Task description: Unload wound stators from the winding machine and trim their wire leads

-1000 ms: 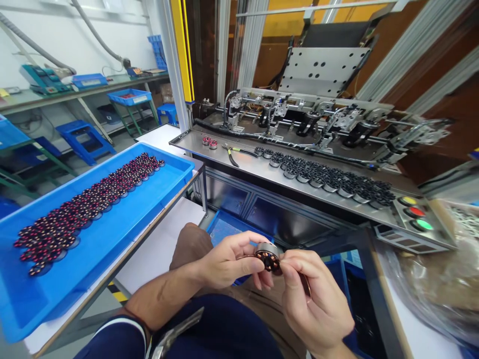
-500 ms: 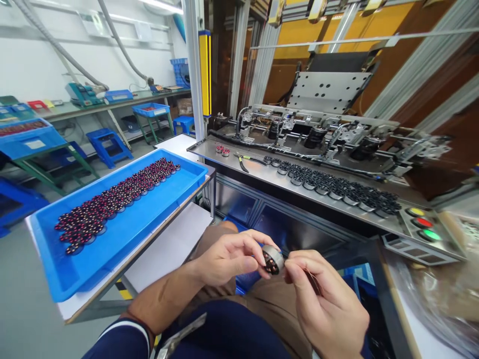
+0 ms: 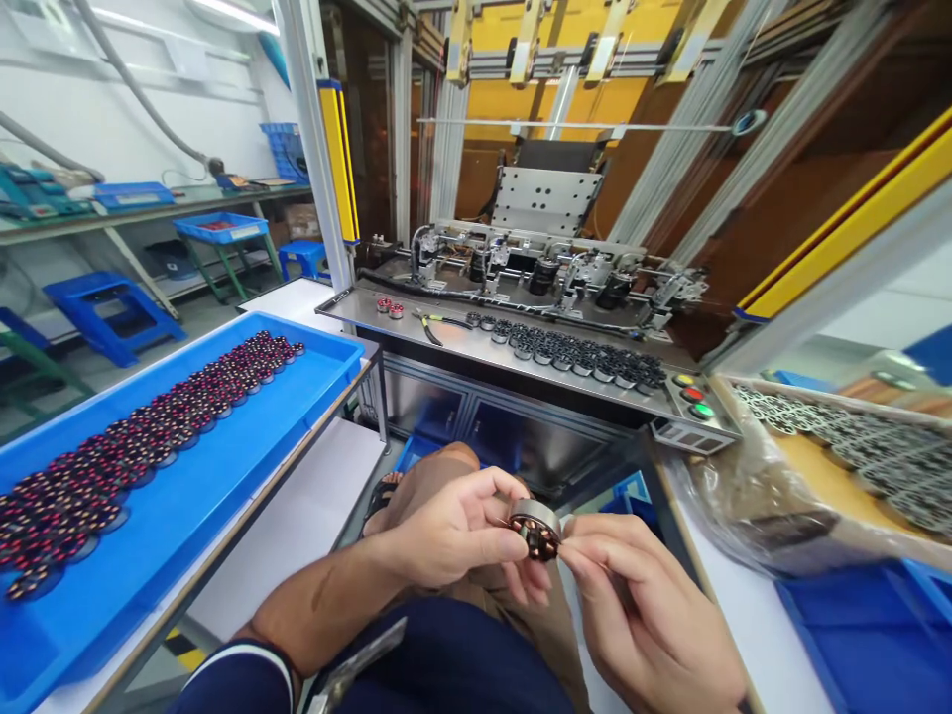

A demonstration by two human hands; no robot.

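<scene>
Above my lap, my left hand (image 3: 465, 526) grips a small round motor stator (image 3: 536, 534) between thumb and fingers. The stator has a silver ring around its outside and copper windings inside, and its winding side is tilted toward me. At its right edge, my right hand (image 3: 647, 600) is closed in a pinch, thumb against forefinger, on thin copper wire that is mostly hidden by the fingers. On the metal ledge ahead lie cutting pliers (image 3: 429, 329) with yellow-green and black handles.
A blue tray (image 3: 297, 436) at left holds rows of red-and-black wound stators (image 3: 164, 426). Black stators (image 3: 572, 352) line the ledge of a winding machine (image 3: 546, 198), beside coloured push buttons (image 3: 693, 395). At right is a plastic-lined box (image 3: 810, 486) of grey ring parts.
My view has swung to the right, bringing the box of grey parts into sight. The stator has been turned in my left hand, showing more of its windings. My right hand stays pinched beside it.
</scene>
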